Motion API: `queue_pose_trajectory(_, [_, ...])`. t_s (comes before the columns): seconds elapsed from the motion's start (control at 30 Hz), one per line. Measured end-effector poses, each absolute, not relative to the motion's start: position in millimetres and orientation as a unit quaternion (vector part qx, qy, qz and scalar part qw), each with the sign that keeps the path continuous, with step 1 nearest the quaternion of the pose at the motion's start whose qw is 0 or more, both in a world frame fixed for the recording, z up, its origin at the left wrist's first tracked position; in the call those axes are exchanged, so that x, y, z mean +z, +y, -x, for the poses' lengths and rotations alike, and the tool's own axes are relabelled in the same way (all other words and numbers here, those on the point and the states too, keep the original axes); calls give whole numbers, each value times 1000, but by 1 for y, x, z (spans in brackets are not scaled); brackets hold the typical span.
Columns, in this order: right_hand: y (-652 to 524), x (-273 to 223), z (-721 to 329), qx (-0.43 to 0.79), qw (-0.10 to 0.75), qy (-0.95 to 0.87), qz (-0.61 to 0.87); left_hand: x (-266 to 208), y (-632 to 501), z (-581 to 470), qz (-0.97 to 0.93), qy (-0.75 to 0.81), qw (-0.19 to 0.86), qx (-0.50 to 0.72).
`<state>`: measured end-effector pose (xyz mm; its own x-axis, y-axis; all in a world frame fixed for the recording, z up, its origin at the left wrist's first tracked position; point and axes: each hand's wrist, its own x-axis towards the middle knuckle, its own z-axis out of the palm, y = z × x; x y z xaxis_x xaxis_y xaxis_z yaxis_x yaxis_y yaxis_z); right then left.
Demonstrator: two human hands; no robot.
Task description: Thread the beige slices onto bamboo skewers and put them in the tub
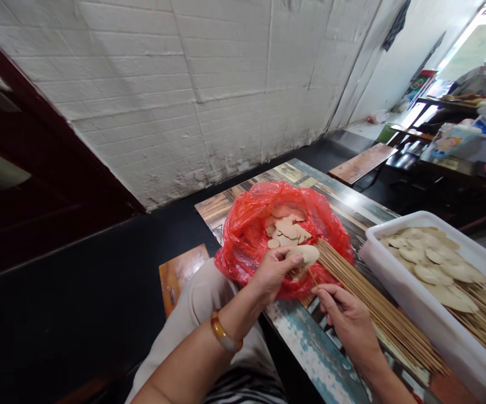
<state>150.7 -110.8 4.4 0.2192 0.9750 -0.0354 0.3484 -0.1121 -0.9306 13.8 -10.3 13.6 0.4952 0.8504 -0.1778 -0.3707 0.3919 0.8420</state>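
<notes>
My left hand (277, 268) pinches a thin, pale beige oval slice (308, 255) over the near side of a red plastic bag (243, 224). Fingers of my right hand (343, 308) are closed on a thin wooden skewer (314, 277), whose tip meets the slice's lower edge. Whether it has gone through the slice I cannot tell. More beige slices (287, 230) lie inside the opened bag. A long bundle of wooden skewers (377, 297) rests on the table beside my right hand, one end against the bag.
On the right of the patterned table (310, 359) stands a white plastic tub (427, 331) holding skewered slices (431, 258). Wooden benches (362, 163) stand beyond and at my left. A white brick wall (184, 101) runs behind. Another person (478, 84) sits at a far table.
</notes>
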Motion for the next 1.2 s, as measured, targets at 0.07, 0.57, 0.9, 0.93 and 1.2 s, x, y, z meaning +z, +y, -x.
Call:
queue_pose_trajectory(0.07, [-111, 5, -150, 363, 432, -510, 649, 12, -10, -12, -388, 308, 773, 395])
queue_pose_trajectory(0.57, [-114, 5, -150, 309, 435, -570, 625, 18, -15, -8, -372, 296, 772, 423])
queue_pose_trajectory(0.9, [-115, 9, -149, 297, 435, -578, 624, 22, -15, -9, -369, 303, 767, 429])
queue_pose_trajectory(0.93, [-115, 9, -149, 294, 436, -578, 624, 22, -15, -9, -369, 305, 767, 428])
queue_pose_trajectory(1.2, [-115, 12, -148, 294, 430, -575, 631, 22, -15, -8, -394, 307, 753, 429])
